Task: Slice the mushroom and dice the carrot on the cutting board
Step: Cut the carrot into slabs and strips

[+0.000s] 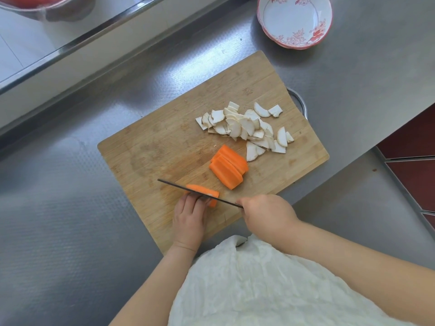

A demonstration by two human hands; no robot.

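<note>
Carrot work sits low-centre on the pale bamboo cutting board [146,147]: my left hand [189,218] pins the orange carrot piece [203,191], fingers curled, while my right hand [266,214] grips the thin dark knife [179,187], blade across it, slanting toward upper left.

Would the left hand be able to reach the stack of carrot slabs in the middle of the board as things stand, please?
Probably not directly: the knife blade stands between the left hand, which grips the carrot piece, and the carrot slabs. It would need to let go and go round or over the blade.
</note>
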